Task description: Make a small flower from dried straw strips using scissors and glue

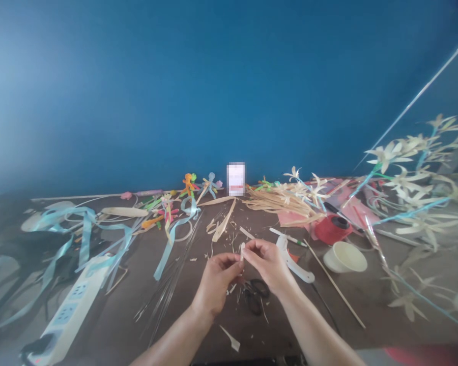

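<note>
Fingers of left hand and right hand are pinching a pale strip, long axis pointing upward in view.

From here I see two bare forearms reaching from the near side; left hand and right hand almost meet, fingers pinching.

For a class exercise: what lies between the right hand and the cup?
The head view shows a glue gun and a thin stick between the right hand and the cup.
</note>
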Action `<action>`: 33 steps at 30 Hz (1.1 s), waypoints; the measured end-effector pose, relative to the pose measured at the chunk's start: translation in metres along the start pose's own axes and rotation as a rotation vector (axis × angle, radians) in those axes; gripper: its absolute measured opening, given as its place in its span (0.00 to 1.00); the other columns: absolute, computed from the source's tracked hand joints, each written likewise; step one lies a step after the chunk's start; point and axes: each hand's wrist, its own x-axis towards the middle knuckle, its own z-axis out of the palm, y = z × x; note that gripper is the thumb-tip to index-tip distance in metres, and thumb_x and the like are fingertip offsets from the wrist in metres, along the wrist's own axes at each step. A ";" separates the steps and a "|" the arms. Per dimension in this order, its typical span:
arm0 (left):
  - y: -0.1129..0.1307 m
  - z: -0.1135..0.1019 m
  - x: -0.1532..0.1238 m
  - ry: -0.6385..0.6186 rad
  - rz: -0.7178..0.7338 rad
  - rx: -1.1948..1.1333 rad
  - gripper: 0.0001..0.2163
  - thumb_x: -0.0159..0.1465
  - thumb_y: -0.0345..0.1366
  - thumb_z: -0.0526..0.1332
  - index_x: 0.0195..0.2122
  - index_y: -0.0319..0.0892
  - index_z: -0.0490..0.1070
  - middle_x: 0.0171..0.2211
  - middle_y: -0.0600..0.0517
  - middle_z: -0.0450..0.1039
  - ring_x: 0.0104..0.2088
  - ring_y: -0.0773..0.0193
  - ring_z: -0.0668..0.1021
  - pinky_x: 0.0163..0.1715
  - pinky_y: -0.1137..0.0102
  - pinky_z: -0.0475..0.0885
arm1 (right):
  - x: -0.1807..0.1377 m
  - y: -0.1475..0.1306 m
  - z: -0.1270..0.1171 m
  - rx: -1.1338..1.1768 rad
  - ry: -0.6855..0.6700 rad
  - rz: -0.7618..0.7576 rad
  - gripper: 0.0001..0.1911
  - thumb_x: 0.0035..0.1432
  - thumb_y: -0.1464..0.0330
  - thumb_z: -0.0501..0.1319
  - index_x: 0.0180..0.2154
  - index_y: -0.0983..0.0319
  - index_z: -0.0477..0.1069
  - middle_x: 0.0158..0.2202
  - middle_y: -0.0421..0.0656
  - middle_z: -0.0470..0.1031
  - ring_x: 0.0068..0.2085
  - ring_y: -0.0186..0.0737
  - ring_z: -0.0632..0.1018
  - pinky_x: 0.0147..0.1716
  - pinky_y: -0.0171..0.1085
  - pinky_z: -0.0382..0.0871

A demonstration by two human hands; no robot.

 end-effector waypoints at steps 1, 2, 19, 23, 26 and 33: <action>-0.001 0.000 0.000 0.001 0.003 0.004 0.07 0.49 0.34 0.66 0.27 0.36 0.73 0.24 0.53 0.70 0.23 0.71 0.69 0.22 0.77 0.67 | 0.000 0.001 0.000 0.003 -0.001 -0.002 0.09 0.50 0.64 0.59 0.24 0.64 0.68 0.21 0.37 0.67 0.23 0.30 0.65 0.23 0.29 0.58; -0.001 0.000 0.000 0.001 0.005 0.008 0.07 0.49 0.34 0.66 0.27 0.36 0.73 0.24 0.53 0.70 0.23 0.71 0.69 0.22 0.77 0.67 | 0.001 0.002 0.000 0.008 -0.002 -0.003 0.10 0.50 0.64 0.59 0.24 0.64 0.68 0.21 0.37 0.67 0.23 0.30 0.65 0.22 0.29 0.58; -0.003 -0.004 0.004 0.077 0.051 -0.032 0.06 0.50 0.35 0.65 0.27 0.38 0.72 0.23 0.54 0.71 0.24 0.71 0.71 0.24 0.77 0.66 | -0.010 0.008 -0.002 0.150 -0.006 0.057 0.05 0.53 0.67 0.58 0.31 0.63 0.66 0.21 0.34 0.62 0.19 0.26 0.59 0.18 0.27 0.54; -0.004 -0.004 0.005 0.092 0.041 -0.144 0.05 0.49 0.33 0.66 0.26 0.39 0.72 0.30 0.52 0.73 0.28 0.70 0.73 0.28 0.76 0.67 | -0.013 0.015 0.005 0.135 -0.043 -0.009 0.04 0.52 0.69 0.59 0.31 0.63 0.66 0.23 0.36 0.65 0.23 0.29 0.64 0.22 0.28 0.58; -0.005 -0.004 0.005 0.086 0.021 -0.222 0.05 0.48 0.32 0.67 0.26 0.39 0.72 0.35 0.50 0.74 0.33 0.65 0.75 0.31 0.73 0.68 | -0.013 0.015 0.009 0.071 -0.044 -0.046 0.04 0.52 0.70 0.58 0.31 0.64 0.67 0.24 0.38 0.67 0.24 0.31 0.66 0.23 0.29 0.59; -0.007 -0.008 0.004 0.099 0.040 -0.199 0.04 0.47 0.31 0.67 0.25 0.39 0.74 0.35 0.50 0.73 0.32 0.65 0.74 0.31 0.71 0.68 | -0.014 0.012 0.011 -0.011 -0.031 -0.115 0.04 0.53 0.70 0.58 0.27 0.64 0.66 0.22 0.36 0.64 0.23 0.31 0.65 0.23 0.30 0.58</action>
